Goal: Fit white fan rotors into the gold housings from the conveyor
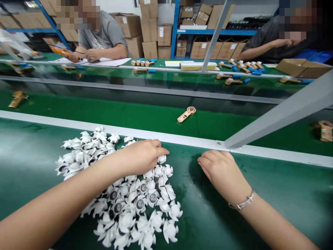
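Note:
My left hand [144, 156] reaches over a spread pile of small white fan wheels [127, 222]. Its fingers are bent and closed at a white fan wheel [161, 159] by the pile's upper right edge; the thumb is hidden. Several wheels lie with their dark round motor side up. To the right, my right hand [220, 170] is low over the green table, its fingers curled and pressed together. Whatever they may hold is hidden from this side. A bracelet [244, 203] circles the right wrist.
Beyond a white ledge [156, 137], a green belt [125, 114] carries a gold-coloured handheld fan casing [186, 114] and others at both sides. A slanted grey post [281, 107] rises near my right hand. Two people sit opposite, with assemblies with blue parts [256, 71] on their bench.

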Motion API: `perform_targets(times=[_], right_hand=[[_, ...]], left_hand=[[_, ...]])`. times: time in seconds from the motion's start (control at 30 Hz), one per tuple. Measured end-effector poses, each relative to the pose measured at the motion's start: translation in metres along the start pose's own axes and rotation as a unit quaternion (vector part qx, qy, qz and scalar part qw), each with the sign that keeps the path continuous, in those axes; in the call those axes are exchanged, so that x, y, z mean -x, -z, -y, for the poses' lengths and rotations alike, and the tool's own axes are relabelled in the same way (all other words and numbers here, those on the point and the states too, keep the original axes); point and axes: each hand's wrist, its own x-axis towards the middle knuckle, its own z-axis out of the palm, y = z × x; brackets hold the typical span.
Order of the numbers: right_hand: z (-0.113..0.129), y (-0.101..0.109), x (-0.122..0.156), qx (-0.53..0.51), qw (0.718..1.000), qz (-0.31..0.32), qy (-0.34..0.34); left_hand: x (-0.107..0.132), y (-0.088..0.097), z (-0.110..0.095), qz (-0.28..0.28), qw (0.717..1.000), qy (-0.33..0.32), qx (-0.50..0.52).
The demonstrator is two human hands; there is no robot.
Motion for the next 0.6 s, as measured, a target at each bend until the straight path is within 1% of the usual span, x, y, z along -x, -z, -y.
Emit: perform_targets(times=[0.13,0.27,0.33,0.4,0.5,0.6], right_hand=[[0.006,0.000,-0.016,0.009,0.999,0.037,0.005],[0.006,0.001,-0.033,-0.033,0.998,0.049,-0.018],[0.007,0.007,-0.044,-0.087,0.995,0.048,-0.023],[0.010,0.017,-0.057,-0.159,0.986,0.041,-0.022],[0.019,0.034,-0.076,-0.263,0.964,0.015,-0.037],[0.028,0.043,-0.085,-0.345,0.937,-0.006,-0.060]], left_hand=[[-0.012,0.008,-0.002,0.037,0.999,-0.016,0.007],[-0.022,0.014,0.001,0.058,0.998,-0.035,0.014],[-0.025,0.015,0.006,0.064,0.997,-0.047,0.019],[-0.027,0.015,0.010,0.068,0.996,-0.060,0.026],[-0.030,0.013,0.013,0.062,0.994,-0.077,0.044],[-0.031,0.012,0.013,0.036,0.992,-0.083,0.091]])
